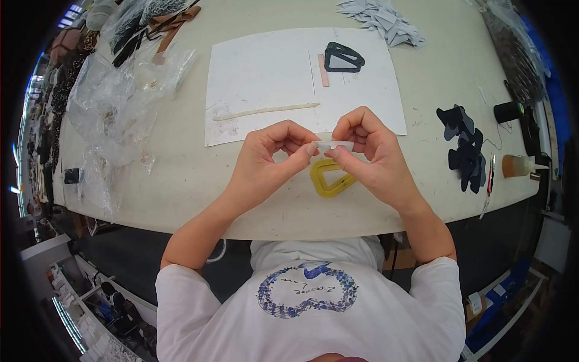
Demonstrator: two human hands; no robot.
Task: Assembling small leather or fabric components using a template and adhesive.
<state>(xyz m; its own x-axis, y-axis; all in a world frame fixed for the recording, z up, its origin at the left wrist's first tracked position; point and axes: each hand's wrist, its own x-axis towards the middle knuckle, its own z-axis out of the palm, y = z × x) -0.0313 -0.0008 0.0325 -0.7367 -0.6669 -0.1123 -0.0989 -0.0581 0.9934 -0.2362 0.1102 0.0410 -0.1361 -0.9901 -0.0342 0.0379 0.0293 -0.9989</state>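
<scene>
Above the table, a small pale grey-white piece (333, 145) is stretched between my two hands. My left hand (279, 151) pinches its left end between thumb and index finger. At the other end, my right hand (373, 146) has its thumb pressed on the piece and its fingers behind it. Just below the fingers a yellow rounded triangular frame (326, 188) lies on the table, its right part covered by my right hand. Farther off, dark triangular frames (344, 58) rest on a white board (265, 72) beside a pink strip (324, 71).
A beige strip (265, 111) lies on the board. Grey cut pieces (386, 24) are heaped far right, navy pieces (467, 151) at right near a slim red-and-black tool (490, 176), an amber bottle (520, 166) and a black spool (508, 111). Crumpled clear plastic (114, 114) spreads over the left.
</scene>
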